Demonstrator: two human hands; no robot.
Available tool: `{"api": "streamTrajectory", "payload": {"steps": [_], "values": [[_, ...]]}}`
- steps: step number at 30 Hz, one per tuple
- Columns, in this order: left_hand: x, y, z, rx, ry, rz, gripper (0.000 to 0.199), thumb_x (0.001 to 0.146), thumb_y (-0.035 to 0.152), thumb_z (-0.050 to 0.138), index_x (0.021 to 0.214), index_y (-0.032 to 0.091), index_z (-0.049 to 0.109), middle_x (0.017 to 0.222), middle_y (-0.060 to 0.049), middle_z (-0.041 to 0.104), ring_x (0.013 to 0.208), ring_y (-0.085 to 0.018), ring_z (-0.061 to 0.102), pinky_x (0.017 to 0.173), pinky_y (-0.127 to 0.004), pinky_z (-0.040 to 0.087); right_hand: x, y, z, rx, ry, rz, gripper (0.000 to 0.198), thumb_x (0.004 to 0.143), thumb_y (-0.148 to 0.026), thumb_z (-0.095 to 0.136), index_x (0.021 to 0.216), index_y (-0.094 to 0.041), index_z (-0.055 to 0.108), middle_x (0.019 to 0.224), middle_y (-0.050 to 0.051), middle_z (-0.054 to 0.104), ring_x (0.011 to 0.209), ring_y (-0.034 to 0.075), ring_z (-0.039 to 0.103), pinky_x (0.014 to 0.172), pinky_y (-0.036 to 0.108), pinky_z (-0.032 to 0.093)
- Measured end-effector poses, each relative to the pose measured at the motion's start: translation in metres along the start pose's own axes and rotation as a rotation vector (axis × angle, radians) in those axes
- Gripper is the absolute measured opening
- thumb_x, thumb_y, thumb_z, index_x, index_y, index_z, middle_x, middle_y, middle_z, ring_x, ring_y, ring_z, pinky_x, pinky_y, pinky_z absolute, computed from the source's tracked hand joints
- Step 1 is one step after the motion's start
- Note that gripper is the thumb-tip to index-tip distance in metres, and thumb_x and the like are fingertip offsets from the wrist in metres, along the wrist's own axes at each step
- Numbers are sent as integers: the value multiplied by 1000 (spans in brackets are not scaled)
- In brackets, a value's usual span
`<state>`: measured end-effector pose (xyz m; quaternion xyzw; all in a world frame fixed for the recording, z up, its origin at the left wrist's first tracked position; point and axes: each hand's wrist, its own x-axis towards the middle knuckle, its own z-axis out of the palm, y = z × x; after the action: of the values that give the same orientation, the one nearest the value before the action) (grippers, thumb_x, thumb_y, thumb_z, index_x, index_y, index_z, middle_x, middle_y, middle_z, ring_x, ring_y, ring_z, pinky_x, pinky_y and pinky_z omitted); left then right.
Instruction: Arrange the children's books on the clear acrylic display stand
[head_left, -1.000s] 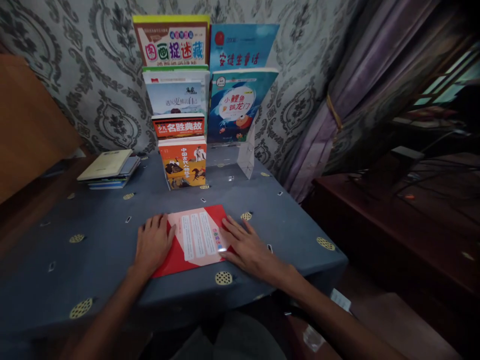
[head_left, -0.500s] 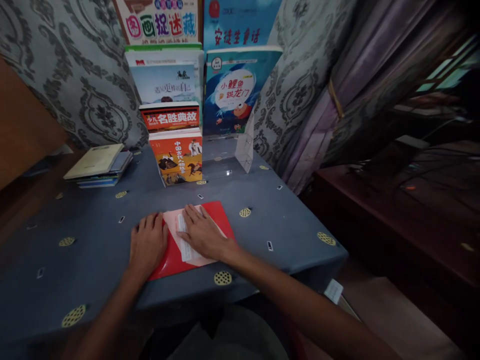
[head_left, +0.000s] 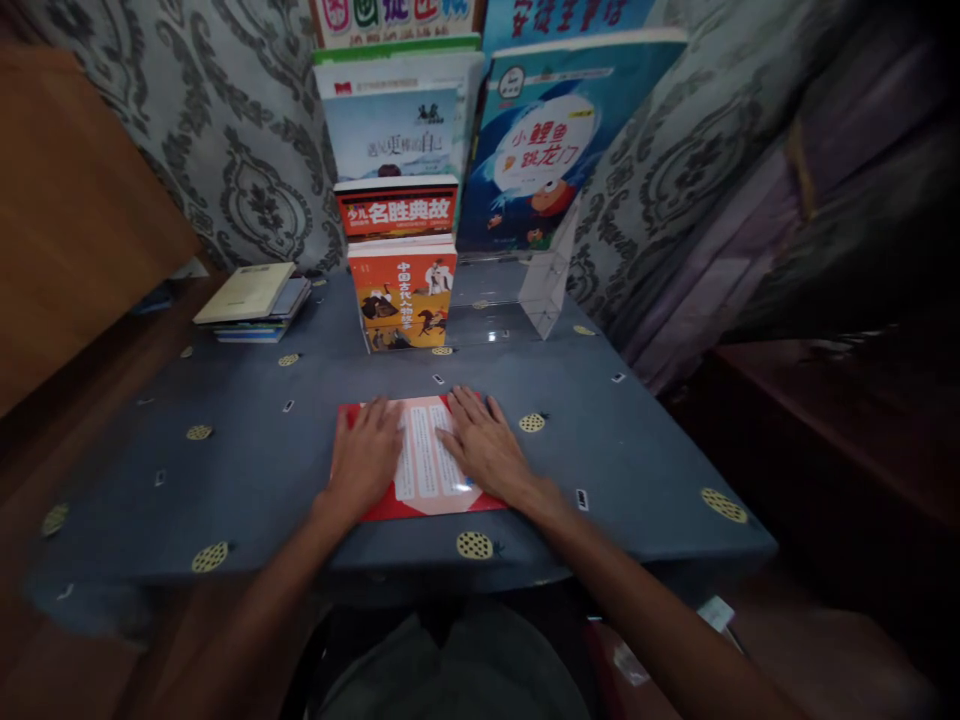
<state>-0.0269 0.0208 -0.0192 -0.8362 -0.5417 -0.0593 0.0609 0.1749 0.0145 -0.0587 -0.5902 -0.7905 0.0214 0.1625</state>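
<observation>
The largest thing on my feed is the table (head_left: pixel 637 500), spread with a grey-blue cloth. Behind it I get a patterned backdrop (head_left: pixel 247 190), with a brown board (head_left: pixel 67 200) at the left and a purple curtain (head_left: pixel 720 270), blurred, at the right. Past the table's right side sits some dark red furniture (head_left: pixel 840 430), too dim for me to name. Toward the far edge I have a clear stand (head_left: pixel 547 290) carrying books in tiers; the topmost ones run out of my view. On its right side the blue book (head_left: pixel 540 140) leans back, and on its left the pale book (head_left: pixel 397 130) rises behind shorter ones.

Nearer me, the red book (head_left: pixel 427 450) lies flat, close to the table's front edge and in front of the stand, its printed white panels facing up. Off to the far left I see a stack (head_left: pixel 247 295) of thin books, and lowest on the stand is the orange book (head_left: pixel 401 300). My left hand (head_left: pixel 367 455) rests palm down over the red book's left part, my right hand (head_left: pixel 487 450) over its right part; both have fingers extended, clasping nothing. Smallest are the yellow pineapples (head_left: pixel 474 545) printed on the cloth, one just below the red book
</observation>
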Motion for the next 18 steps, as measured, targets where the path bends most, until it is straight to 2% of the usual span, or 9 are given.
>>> {"api": "streamTrajectory", "payload": {"steps": [4,8,11,14,18], "values": [[5,9,-1,-43,-8,16,44,104,32,36,142,17,52,147,-15,55,137,-30,49,113,-57,35,0,1,2,-18,0,-1,61,102,-44,33,149,-7,44,156,20,43,147,32,37,119,55,30],[-5,-10,-2,-33,-11,-84,47,104,32,33,143,12,50,150,-17,52,134,-31,52,113,-59,36,1,2,3,-31,-1,6,60,102,-44,34,149,-8,44,156,20,44,147,32,37,119,55,29],[-16,-28,0,-54,-27,-138,50,105,33,31,146,10,47,154,-17,47,141,-30,46,114,-56,36,1,1,3,-38,-4,10,61,102,-44,34,150,-8,44,155,20,44,147,33,37,119,56,29],[-28,-40,5,-92,-41,-114,52,104,34,29,149,10,43,158,-16,42,147,-27,37,117,-53,34,1,1,3,-41,-7,10,60,102,-43,33,151,-9,42,156,19,43,147,32,37,119,55,29],[-48,-45,8,-126,-25,-81,53,104,35,29,149,11,44,158,-15,41,148,-27,36,118,-53,32,0,0,1,-26,-27,12,61,102,-43,33,153,-10,39,158,18,40,148,33,35,120,56,27]]}}
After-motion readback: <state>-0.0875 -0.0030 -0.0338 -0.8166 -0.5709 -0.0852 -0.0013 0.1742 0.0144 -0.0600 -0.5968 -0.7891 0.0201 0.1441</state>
